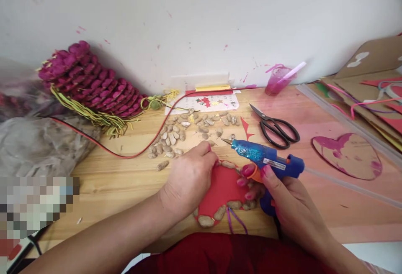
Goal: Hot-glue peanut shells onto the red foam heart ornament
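My right hand [284, 196] is wrapped round a blue hot glue gun [256, 152], whose metal tip points left above a red card shape [221, 186]. Peanuts [205, 221] line the edge of this card, and a purple ribbon loop [237, 219] hangs at its lower side. My left hand [191, 175] is closed over the card's upper left edge, fingertips pressed together; what they hold, if anything, is hidden. Loose peanuts [172, 134] lie on the wooden table behind my left hand.
Black scissors [278, 127], a pink-stained cup [278, 80] and a cardboard heart [348, 157] are at the right. A magenta stacked craft piece [94, 83] and plastic bags [34, 148] occupy the left. A red-black wire [150, 142] curves across the wooden table [113, 182].
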`<state>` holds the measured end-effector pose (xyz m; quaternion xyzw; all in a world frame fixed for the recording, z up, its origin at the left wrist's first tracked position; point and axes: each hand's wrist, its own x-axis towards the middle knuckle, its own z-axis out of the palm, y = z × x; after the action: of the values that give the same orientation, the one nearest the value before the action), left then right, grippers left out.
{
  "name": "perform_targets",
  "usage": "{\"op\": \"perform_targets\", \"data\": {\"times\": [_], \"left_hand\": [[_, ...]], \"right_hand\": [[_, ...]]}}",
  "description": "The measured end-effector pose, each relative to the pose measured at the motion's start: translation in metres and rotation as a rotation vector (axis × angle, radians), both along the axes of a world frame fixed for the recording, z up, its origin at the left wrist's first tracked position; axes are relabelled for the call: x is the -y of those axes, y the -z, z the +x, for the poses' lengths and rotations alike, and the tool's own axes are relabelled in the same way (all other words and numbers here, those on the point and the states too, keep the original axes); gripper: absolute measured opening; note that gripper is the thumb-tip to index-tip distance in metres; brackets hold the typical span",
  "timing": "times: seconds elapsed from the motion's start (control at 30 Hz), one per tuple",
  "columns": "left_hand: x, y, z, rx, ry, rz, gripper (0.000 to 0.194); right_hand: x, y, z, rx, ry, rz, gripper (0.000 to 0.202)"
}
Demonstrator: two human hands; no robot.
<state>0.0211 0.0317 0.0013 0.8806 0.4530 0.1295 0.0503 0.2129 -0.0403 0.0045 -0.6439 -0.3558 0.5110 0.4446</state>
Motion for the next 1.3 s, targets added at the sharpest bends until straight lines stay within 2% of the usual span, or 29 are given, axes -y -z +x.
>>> {"op": "perform_targets", "data": {"times": [0.23, 0.33, 0.4, 0.47, 0.67, 0.8, 0.97, 1.07, 1.3], "left_hand": [[-0.002, 0.002, -0.003, 0.033, 0.03, -0.047, 0.024], [-0.007, -0.004, -0.012, 0.156, 0.061, -0.129, 0.022], [-0.01, -0.009, -0.018, 0.247, 0.075, -0.16, 0.034], [-0.011, -0.011, -0.023, 0.252, 0.099, -0.178, 0.039], [-0.003, -0.005, -0.029, 0.095, 0.173, -0.203, 0.039], [0.006, -0.007, -0.026, 0.018, 0.199, -0.192, 0.043], [0.012, -0.012, -0.017, -0.023, 0.184, -0.119, 0.032], [0.013, -0.012, -0.013, -0.106, 0.219, -0.078, 0.029], [0.014, -0.006, -0.007, -0.315, 0.269, 0.044, 0.036]], "right_hand": [[0.0, 0.005, -0.001, -0.049, -0.008, 0.016, 0.052], [0.0, 0.007, 0.0, -0.081, -0.029, 0.051, 0.048], [0.0, 0.008, 0.001, -0.088, -0.024, 0.062, 0.047], [0.0, 0.008, 0.001, -0.085, -0.018, 0.076, 0.047], [0.001, 0.01, -0.001, -0.098, -0.026, 0.112, 0.045], [0.002, 0.008, -0.001, -0.101, -0.01, 0.099, 0.044], [0.003, 0.004, -0.001, -0.038, 0.02, 0.035, 0.048], [0.001, 0.003, -0.001, -0.01, 0.05, 0.016, 0.05], [0.0, 0.003, 0.001, 0.045, 0.04, 0.026, 0.048]]}}
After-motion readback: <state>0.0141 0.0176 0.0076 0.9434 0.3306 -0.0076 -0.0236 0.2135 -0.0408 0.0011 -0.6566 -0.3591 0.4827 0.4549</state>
